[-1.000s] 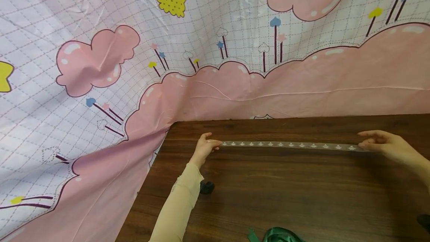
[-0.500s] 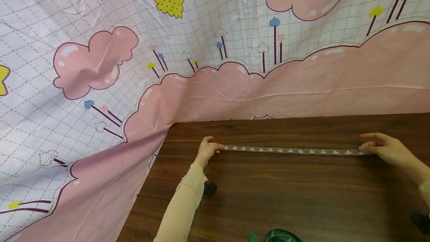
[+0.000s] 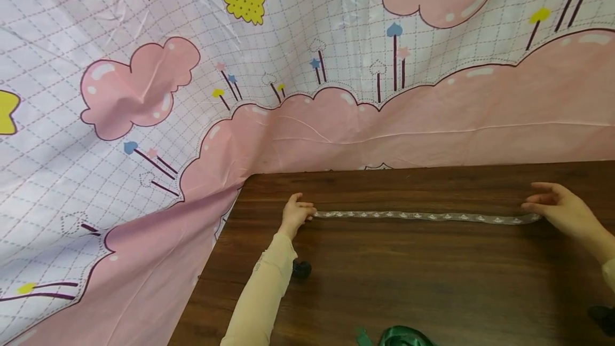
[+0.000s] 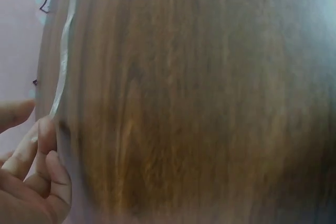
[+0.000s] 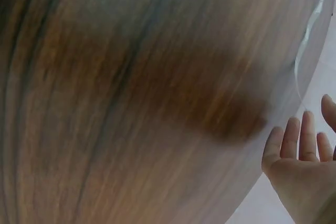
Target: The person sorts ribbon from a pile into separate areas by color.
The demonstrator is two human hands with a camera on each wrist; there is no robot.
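Note:
A narrow, see-through ribbon [image 3: 403, 215] with a row of small white motifs runs across the far part of the wooden table. My left hand [image 3: 295, 217] pinches its left end between the fingertips. In the left wrist view, the ribbon [image 4: 64, 59] leads away from the fingers of my left hand [image 4: 37, 171]. At the other end, my right hand [image 3: 564, 212] has its fingers extended, with the ribbon's tip at the fingertips. Seen from the right wrist, the fingers of my right hand [image 5: 302, 161] are nearly straight and the ribbon [image 5: 304, 45] curves down to one fingertip.
A coil of dark green ribbon [image 3: 403, 337] lies at the table's near edge, partly cut off. A pink and white printed cloth [image 3: 336, 132] hangs behind and to the left of the brown wooden table [image 3: 408, 276].
The ribbon was straight and taut; now it is slightly wavy, with its right end curling up. My right hand has shifted a little to the right and its fingers have loosened.

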